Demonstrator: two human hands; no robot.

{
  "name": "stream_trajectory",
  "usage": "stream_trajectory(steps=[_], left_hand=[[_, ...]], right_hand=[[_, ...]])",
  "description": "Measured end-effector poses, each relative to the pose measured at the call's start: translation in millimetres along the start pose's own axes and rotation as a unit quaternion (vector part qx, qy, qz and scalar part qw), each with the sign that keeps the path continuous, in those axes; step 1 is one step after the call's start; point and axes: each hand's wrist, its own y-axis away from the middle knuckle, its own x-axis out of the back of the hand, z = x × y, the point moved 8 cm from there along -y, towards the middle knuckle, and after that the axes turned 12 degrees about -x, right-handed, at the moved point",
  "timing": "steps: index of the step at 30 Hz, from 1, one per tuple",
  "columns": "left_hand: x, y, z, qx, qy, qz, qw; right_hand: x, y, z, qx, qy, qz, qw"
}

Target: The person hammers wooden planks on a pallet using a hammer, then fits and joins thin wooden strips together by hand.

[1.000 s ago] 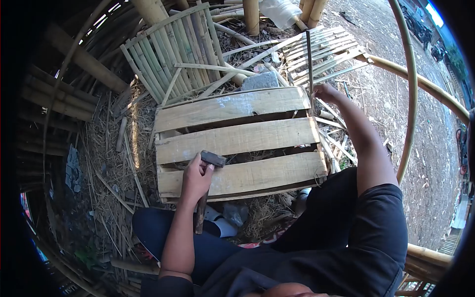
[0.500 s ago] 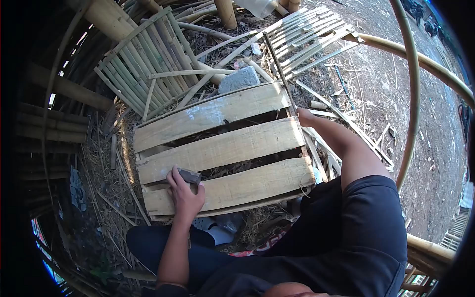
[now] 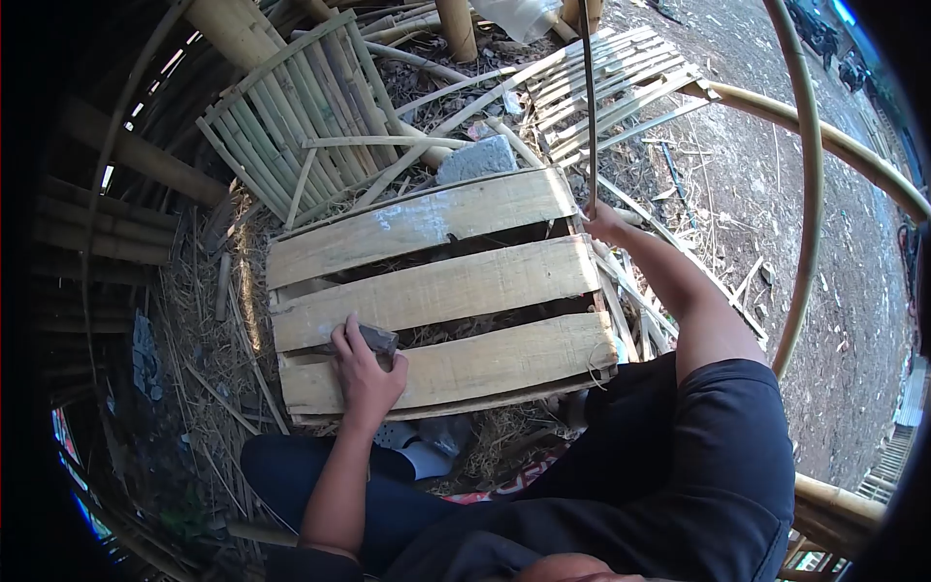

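Observation:
My left hand (image 3: 365, 376) is closed around a dark rectangular block (image 3: 378, 339), just above the near slats at the left of a wooden slatted crate (image 3: 436, 291). At the crate's right edge, my right hand (image 3: 605, 223) grips the lower end of a long, thin, dark strip (image 3: 590, 107). The strip points away from me, past the crate's far right corner. Whether it is a blade or a rod I cannot tell. Gaps between the crate's pale boards show a dark inside.
Beyond the crate lie a grey stone block (image 3: 476, 160), a bamboo slat panel (image 3: 308, 121) and a second slatted rack (image 3: 611, 87). A curved bamboo pole (image 3: 810, 175) arches on the right. Loose strips and straw litter the ground.
The long dark strip has swung from slanting up-left to nearly straight up in view, and my right hand has turned with it. My left hand with the block has barely shifted.

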Motion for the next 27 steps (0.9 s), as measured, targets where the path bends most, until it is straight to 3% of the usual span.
stream_trajectory(steps=[2, 8, 11, 17, 22, 27], left_hand=[[-0.5, 0.2, 0.1, 0.007, 0.008, -0.003, 1.0], [-0.5, 1.2, -0.1, 0.01, 0.007, -0.004, 1.0], [-0.7, 0.4, -0.3, 0.011, -0.01, -0.004, 1.0], [1.1, 0.8, -0.4, 0.026, -0.012, -0.01, 1.0], [1.6, 1.5, 0.5, 0.028, -0.033, -0.007, 0.999], [-1.5, 2.8, -4.1, 0.047, -0.026, -0.023, 0.998]], right_hand=[[18.1, -0.5, -10.0, -0.04, -0.115, -0.05, 0.991], [72.7, 10.0, -29.5, -0.033, -0.127, -0.077, 0.988], [84.0, 29.1, -35.7, 0.004, -0.006, -0.064, 0.998], [155.2, 60.0, -44.7, 0.0, 0.015, -0.091, 0.996], [255.8, 145.3, -81.3, -0.021, -0.099, -0.081, 0.992], [319.0, 247.2, -113.9, -0.039, -0.132, -0.001, 0.991]])
